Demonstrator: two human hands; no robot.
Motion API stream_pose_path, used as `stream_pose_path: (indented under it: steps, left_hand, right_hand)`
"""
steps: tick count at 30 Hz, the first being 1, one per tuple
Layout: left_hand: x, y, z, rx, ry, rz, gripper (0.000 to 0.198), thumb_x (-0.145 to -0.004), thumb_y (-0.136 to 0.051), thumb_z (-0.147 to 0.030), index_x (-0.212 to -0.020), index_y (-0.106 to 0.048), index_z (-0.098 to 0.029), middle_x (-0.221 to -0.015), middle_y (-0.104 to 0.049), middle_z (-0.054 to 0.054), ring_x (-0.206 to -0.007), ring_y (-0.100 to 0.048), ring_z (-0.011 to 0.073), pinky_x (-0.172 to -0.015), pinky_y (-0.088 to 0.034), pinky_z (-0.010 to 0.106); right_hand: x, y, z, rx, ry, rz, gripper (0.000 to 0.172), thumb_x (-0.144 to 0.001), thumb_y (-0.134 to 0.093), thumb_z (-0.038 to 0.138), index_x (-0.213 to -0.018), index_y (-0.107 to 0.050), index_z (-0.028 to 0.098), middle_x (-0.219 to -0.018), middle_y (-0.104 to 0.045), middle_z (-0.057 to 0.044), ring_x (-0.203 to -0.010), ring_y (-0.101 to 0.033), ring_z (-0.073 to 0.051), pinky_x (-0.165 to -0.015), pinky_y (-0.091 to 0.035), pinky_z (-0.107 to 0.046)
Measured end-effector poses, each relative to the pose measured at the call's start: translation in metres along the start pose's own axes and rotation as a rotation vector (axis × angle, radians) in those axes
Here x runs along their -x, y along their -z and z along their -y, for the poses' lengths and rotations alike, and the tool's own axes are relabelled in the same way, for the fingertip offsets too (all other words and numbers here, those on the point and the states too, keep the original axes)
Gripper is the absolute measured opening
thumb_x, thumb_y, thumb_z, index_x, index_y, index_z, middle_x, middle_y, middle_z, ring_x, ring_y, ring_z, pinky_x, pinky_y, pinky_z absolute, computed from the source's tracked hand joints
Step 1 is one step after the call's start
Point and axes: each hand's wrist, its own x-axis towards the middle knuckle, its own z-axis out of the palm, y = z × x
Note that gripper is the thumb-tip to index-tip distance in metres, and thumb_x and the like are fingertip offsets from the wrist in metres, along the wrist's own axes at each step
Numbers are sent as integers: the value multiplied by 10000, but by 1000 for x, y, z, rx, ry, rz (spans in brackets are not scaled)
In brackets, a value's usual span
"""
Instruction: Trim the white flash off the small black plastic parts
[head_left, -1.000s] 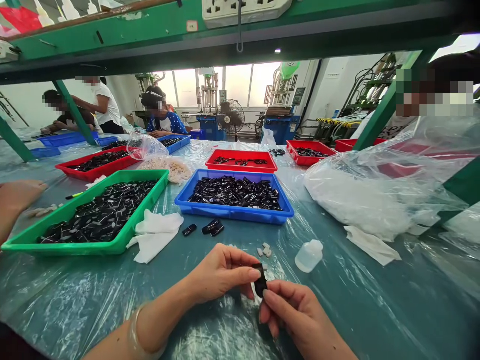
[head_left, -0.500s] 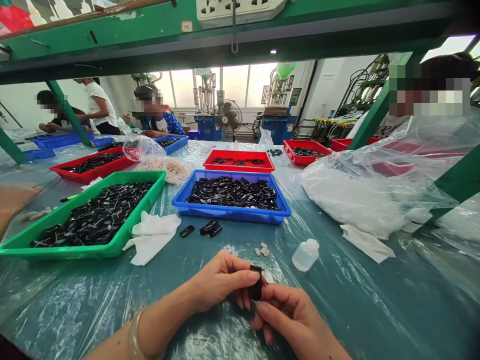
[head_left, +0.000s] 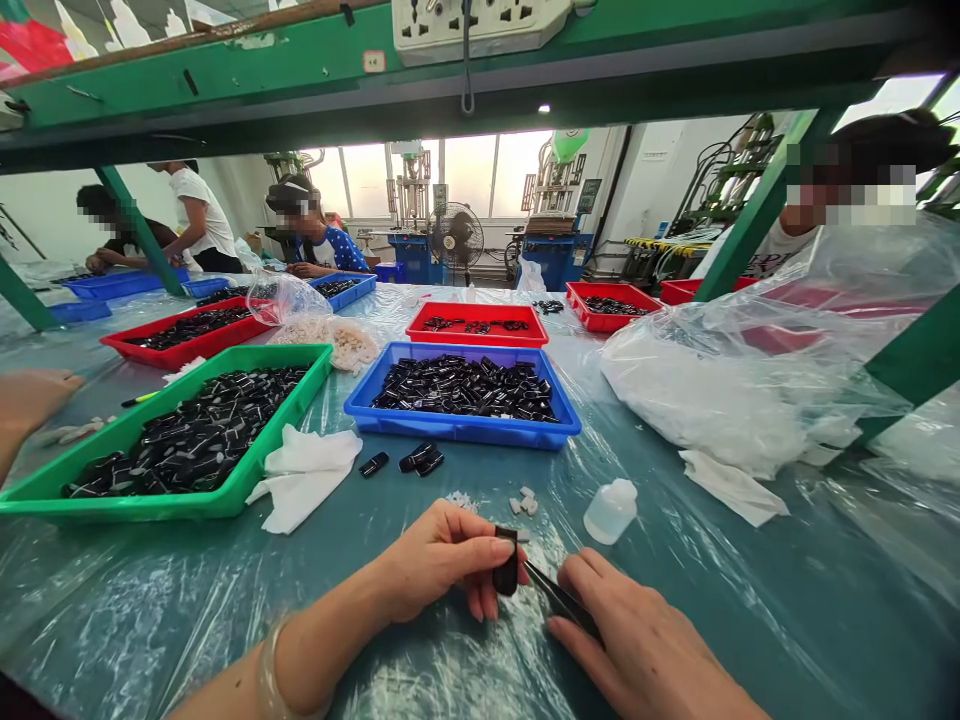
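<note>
Between the thumb and fingers of my left hand (head_left: 442,560) is a small glossy black plastic piece (head_left: 506,568), held upright. My right hand (head_left: 630,620) grips dark tweezers (head_left: 559,598), whose tips reach the right side of the black piece; whether they touch it I cannot tell. A small pale bit (head_left: 523,537) shows at the piece's upper right edge. Just beyond my hands lie several light grey bits (head_left: 525,502) and tiny white pieces (head_left: 463,500). Loose black pieces (head_left: 421,458) rest near the blue tray (head_left: 465,430).
A green tray (head_left: 247,495) of black pieces stands left, beside a white cloth (head_left: 307,470). A small translucent bottle (head_left: 611,512) is at right, before a large plastic bag (head_left: 720,410). Another person's hand (head_left: 30,405) is at far left. A green shelf beam (head_left: 300,75) crosses overhead.
My right hand has drawn back slightly right from the black piece, and tweezers now show in it, pointing at the piece. My left hand keeps its hold, almost unmoved.
</note>
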Motion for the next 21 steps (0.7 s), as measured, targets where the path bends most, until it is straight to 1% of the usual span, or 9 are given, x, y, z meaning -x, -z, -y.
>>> stream_pose_path:
  steps: [2, 6, 7, 8, 11, 14, 16, 17, 21]
  left_hand:
    - [0, 0, 2, 22, 2, 1, 365, -742, -627, -445, -750, -696, -86, -648, -628, 58, -457, -571, 83, -424, -425, 155]
    - [-2, 1, 5, 49, 1, -29, 348, -737, -641, -417, -773, -700, -77, -767, -674, 112, -464, -591, 94, -424, -441, 165]
    - [-2, 1, 5, 51, 3, -36, 347, -736, -642, -414, -771, -700, -74, -764, -676, 115, -460, -590, 94, -421, -441, 165]
    - [-2, 1, 5, 52, 5, -41, 348, -733, -644, -413, -768, -701, -71, -760, -678, 118, -455, -588, 94, -417, -441, 164]
    - [-3, 1, 5, 59, 14, -61, 361, -717, -656, -424, -741, -703, -66, -746, -681, 120, -439, -580, 92, -403, -434, 161]
    - [-3, 0, 4, 71, 25, -73, 371, -699, -668, -432, -718, -701, -63, -740, -685, 123, -430, -574, 90, -391, -426, 158]
    - [-2, 0, 3, 81, 30, -74, 372, -697, -669, -432, -723, -701, -62, -746, -688, 124, -427, -575, 90, -386, -425, 157]
    - [-2, 0, 3, 84, 31, -73, 372, -697, -668, -430, -728, -702, -61, -745, -688, 124, -426, -576, 91, -383, -424, 157]
    - [-1, 0, 2, 89, 33, -63, 362, -708, -661, -413, -727, -704, -54, -724, -681, 116, -425, -578, 89, -386, -432, 153]
  right_hand:
    - [2, 7, -2, -8, -40, -62, 105, -800, -493, 244, -698, -481, 222, -773, -589, -64, -631, -583, -230, -541, -356, -289]
    - [6, 27, -10, -94, -116, -376, 297, -818, -442, 457, -616, -435, 239, -549, -524, -17, -469, -486, -189, -461, -299, -272]
    - [6, 31, -12, -113, -112, -410, 326, -807, -444, 478, -585, -419, 240, -508, -500, -11, -446, -461, -181, -447, -285, -269]
    - [6, 32, -14, -131, -103, -411, 342, -798, -453, 480, -558, -409, 240, -481, -486, -10, -434, -446, -177, -436, -274, -267]
    - [4, 28, -16, -149, -75, -284, 312, -776, -510, 422, -535, -449, 234, -508, -533, -28, -450, -471, -186, -437, -275, -270]
    - [4, 18, -13, -104, -6, -119, 143, -762, -568, 329, -663, -550, 227, -706, -618, -56, -595, -573, -228, -509, -358, -283]
    - [3, 11, -9, -50, 31, -38, 39, -759, -587, 253, -743, -565, 224, -833, -619, -68, -683, -602, -246, -555, -398, -294]
    - [3, 8, -7, -17, 34, -9, 27, -760, -585, 208, -757, -560, 220, -869, -610, -72, -704, -607, -247, -566, -410, -297]
    - [-1, -5, -6, 104, 58, 66, 139, -815, -471, 75, -762, -510, 198, -868, -585, -79, -724, -600, -228, -604, -438, -306]
